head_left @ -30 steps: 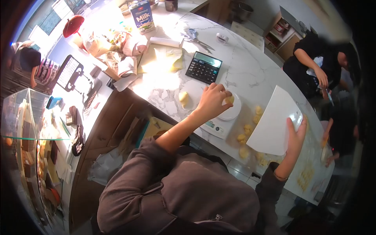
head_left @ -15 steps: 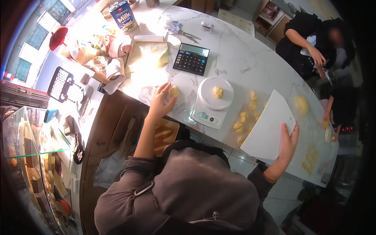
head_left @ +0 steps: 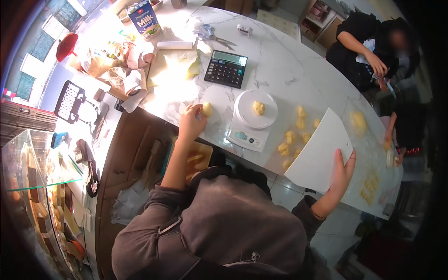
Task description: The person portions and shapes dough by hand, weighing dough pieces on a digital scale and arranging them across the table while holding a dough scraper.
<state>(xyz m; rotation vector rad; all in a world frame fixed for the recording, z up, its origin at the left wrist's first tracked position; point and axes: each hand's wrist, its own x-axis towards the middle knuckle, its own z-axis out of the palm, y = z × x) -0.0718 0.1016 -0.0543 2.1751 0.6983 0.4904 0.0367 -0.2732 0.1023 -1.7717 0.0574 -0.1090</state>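
Note:
On the plate of the white kitchen scale point(head_left: 247, 139) rests a small yellow dough piece point(head_left: 259, 108). To the left of the scale, my left hand point(head_left: 192, 122) has its fingertips against another dough lump point(head_left: 206, 109) on the marble counter; whether they grip it or only touch it is unclear. My right hand point(head_left: 343, 170) grips the lower right edge of a large white sheet point(head_left: 322, 151), held tilted over the counter. Several dough pieces point(head_left: 290, 136) lie between the scale and the sheet, some partly hidden behind it.
Beyond the scale are a calculator point(head_left: 226, 69), scissors point(head_left: 221, 40) and a milk carton point(head_left: 144, 19). A larger dough mass point(head_left: 358, 122) and small dough pieces point(head_left: 370, 186) lie right of the sheet. A person in black point(head_left: 357, 46) stands across the counter.
My left hand has left the dough piece on the scale and moved left to the other lump, its fingers drawing in. The camera view has shifted. My right hand still holds the sheet.

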